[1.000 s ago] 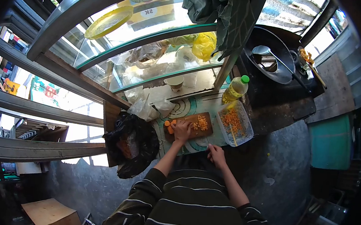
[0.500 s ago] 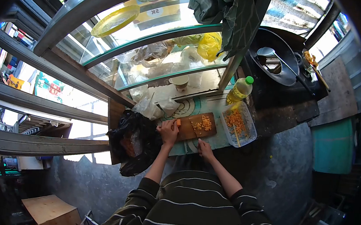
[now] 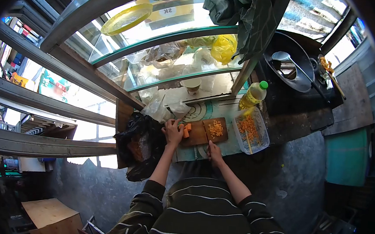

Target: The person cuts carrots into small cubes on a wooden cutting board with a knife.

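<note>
My left hand (image 3: 174,132) is at the left end of a wooden cutting board (image 3: 196,137), its fingers bent and closed against orange carrot pieces (image 3: 187,129). My right hand (image 3: 214,153) grips a knife (image 3: 206,134) by its handle near the board's front edge. The blade points away from me across the board, between the larger carrot pieces and a small heap of diced carrot (image 3: 216,128). To the right, a clear plastic container (image 3: 262,133) holds more chopped orange bits and a thin stick or utensil handle (image 3: 248,143).
A bottle of yellow liquid (image 3: 253,94) with a green cap stands behind the container. Black plastic bag (image 3: 145,133) lies left of the board; white bags (image 3: 158,106) lie behind. A wok (image 3: 301,77) with a ladle (image 3: 281,56) sits back right. A glass cabinet (image 3: 164,80) rises behind the board.
My left hand has shifted slightly back from the carrot, so more orange pieces show beside its fingers. The knife stays on the board in my right hand. The whole view has shifted a little.
</note>
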Motion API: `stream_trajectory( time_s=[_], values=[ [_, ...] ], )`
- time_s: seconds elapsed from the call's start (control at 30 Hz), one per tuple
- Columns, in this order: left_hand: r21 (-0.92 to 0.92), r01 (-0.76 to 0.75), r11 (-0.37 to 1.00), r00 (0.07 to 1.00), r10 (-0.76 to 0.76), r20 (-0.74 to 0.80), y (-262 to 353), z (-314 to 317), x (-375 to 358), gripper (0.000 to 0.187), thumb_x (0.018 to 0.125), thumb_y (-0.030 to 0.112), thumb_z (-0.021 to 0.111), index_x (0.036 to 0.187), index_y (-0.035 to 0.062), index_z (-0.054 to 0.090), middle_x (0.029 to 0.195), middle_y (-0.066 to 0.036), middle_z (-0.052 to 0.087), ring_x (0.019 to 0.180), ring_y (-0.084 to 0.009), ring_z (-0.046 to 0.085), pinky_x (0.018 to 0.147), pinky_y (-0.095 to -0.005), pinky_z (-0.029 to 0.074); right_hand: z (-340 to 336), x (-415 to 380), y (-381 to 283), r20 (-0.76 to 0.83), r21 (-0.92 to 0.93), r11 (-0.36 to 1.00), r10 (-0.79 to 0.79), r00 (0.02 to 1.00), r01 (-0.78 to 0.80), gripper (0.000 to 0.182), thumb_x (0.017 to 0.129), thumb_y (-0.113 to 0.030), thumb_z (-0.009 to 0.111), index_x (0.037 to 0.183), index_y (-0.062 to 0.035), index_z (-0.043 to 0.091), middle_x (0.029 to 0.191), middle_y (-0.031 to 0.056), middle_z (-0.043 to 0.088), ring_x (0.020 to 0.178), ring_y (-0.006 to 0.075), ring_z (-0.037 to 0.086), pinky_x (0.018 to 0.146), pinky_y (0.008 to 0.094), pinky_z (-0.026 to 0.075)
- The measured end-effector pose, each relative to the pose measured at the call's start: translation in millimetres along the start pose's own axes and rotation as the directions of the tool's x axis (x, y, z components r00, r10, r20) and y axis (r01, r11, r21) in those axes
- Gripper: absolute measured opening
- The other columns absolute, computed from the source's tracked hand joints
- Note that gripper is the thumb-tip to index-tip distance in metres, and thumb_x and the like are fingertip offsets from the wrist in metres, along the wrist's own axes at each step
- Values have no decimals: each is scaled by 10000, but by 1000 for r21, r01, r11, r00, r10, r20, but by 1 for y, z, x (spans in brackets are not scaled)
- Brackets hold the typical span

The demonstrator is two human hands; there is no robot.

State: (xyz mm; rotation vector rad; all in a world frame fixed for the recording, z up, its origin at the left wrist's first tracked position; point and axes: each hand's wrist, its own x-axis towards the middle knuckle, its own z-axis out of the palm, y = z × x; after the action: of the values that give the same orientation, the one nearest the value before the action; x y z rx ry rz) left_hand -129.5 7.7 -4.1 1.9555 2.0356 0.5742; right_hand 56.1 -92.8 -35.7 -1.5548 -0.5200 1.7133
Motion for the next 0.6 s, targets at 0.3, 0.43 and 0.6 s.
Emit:
stream_trajectory(
  time_s=[0.3, 0.43, 0.6],
  values=[
    [266, -344, 901, 935, 303, 182, 18, 10, 11, 348, 644, 321, 674, 954, 173, 620, 1035, -54, 453, 1077, -230, 370, 856, -515, 250, -23, -11, 10, 114, -131, 990, -29, 993, 44, 419, 884, -472, 396, 721, -91, 457, 503, -6, 380, 399, 82, 357, 365, 223, 294],
    [290, -341, 894, 931, 280, 233, 22, 12, 14, 322, 638, 320, 676, 912, 161, 624, 1052, -64, 451, 1080, -231, 368, 866, -526, 233, -33, -13, 10, 76, -96, 995, 47, 996, -39, 426, 881, -481, 396, 716, -93, 457, 501, -8, 374, 404, 84, 354, 369, 225, 292],
    [207, -401, 892, 913, 371, 167, 31, 25, 3, 315, 638, 325, 679, 900, 158, 628, 1024, -67, 475, 1057, -221, 392, 854, -519, 230, -39, -11, 7, 27, -22, 998, 52, 998, -51, 429, 874, -496, 398, 733, -95, 451, 500, -6, 369, 393, 94, 335, 362, 227, 275]
  ],
)
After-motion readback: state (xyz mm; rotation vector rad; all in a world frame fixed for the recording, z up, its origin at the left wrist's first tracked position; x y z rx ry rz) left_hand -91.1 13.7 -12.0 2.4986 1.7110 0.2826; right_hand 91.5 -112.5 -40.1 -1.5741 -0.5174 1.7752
